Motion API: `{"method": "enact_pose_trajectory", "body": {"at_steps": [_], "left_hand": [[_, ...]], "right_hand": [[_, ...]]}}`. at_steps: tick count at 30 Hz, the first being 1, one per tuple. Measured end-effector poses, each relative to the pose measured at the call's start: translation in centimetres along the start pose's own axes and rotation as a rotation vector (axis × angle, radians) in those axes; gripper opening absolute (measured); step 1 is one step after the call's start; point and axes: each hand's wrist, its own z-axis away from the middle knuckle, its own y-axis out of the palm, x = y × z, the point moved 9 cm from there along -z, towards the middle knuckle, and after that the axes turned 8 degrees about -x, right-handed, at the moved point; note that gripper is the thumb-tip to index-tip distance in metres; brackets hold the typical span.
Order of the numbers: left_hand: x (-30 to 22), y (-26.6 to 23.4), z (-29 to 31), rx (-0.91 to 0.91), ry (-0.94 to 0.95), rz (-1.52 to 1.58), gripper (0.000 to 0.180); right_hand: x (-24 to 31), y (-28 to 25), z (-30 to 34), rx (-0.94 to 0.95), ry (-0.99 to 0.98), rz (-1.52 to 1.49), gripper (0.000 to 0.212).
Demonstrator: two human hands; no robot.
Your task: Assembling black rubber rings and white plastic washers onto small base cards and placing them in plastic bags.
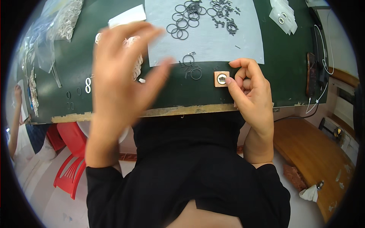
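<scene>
My right hand [251, 85] is at the table's near edge, its thumb pressed on the right side of a small square tan block [217, 81]. A round white and dark piece [222, 78] sits on the block, partly under the thumb. The index finger arches above the block and the other fingers are curled. My left hand [121, 68] is raised over the table, blurred by motion. Its thumb and fingers are apart, with nothing visible between them. Behind it, partly hidden, lies a pile of white rings [137, 68]. Thin black rings and small black pieces [195, 73] lie between my hands.
A pale sheet [163, 49] on the dark green table [182, 91] bears black rings [182, 23] and small black parts [232, 27]. Plastic bags [42, 41] lie at the left, a small bag [283, 17] at far right. A red chair [72, 167] stands lower left; another person's arm [16, 117] shows at far left.
</scene>
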Motion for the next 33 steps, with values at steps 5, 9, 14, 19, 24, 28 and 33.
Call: {"method": "enact_pose_trajectory", "body": {"at_steps": [5, 9, 14, 19, 24, 28, 33], "left_hand": [[9.2, -1.5, -2.0, 0.106, -0.136, -0.136, 0.048], [11.2, -0.5, -2.6, 0.156, -0.065, -0.105, 0.053], [11.5, 0.9, -3.1, 0.223, -0.061, -0.094, 0.057], [12.3, 1.5, -3.1, 0.230, -0.083, -0.130, 0.062], [12.7, 0.2, -2.9, 0.195, -0.121, -0.082, 0.062], [8.5, -2.3, -3.5, 0.087, 0.040, -0.193, 0.063], [-2.1, -0.3, -0.3, 0.064, 0.056, 0.087, 0.064]], "right_hand": [[0.0, 0.2, 0.1, 0.015, 0.028, -0.018, 0.026], [-0.3, 0.3, 0.2, -0.003, 0.082, -0.038, 0.028], [0.0, 0.3, -0.2, 0.011, 0.040, -0.018, 0.025], [-0.7, 0.0, -0.4, 0.000, 0.120, -0.160, 0.024], [-0.1, 0.0, -0.3, 0.024, 0.106, -0.165, 0.023], [1.0, -0.5, -0.1, -0.025, 0.070, -0.127, 0.025], [6.4, 1.2, 0.0, -0.222, -0.254, -0.233, 0.025]]}}
